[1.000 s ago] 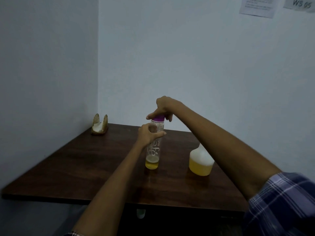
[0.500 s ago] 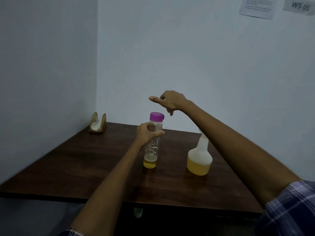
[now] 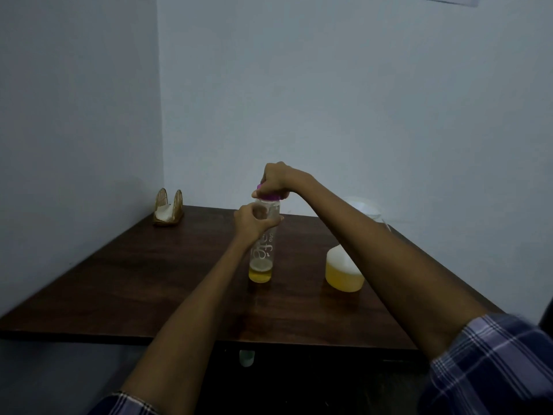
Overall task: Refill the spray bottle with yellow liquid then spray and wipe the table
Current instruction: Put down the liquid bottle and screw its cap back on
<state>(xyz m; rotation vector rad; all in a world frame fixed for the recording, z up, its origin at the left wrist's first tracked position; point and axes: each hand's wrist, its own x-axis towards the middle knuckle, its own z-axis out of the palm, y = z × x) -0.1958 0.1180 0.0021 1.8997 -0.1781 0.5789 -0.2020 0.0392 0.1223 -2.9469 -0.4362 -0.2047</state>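
Note:
A tall clear bottle with a little yellow liquid at its bottom stands upright in the middle of the dark wooden table. My left hand grips its upper body. My right hand is closed from above on its purple cap. To the right stands the white spray bottle body, without its spray head, partly filled with yellow liquid; my right forearm hides its neck.
A small golden napkin holder with white tissue sits at the table's far left corner by the wall. Something white lies at the far right behind my right arm. Walls close the table on the left and back.
My right hand had lifted off the purple cap half a second ago; now it is back down and closed on the cap. My left hand has stayed on the bottle.

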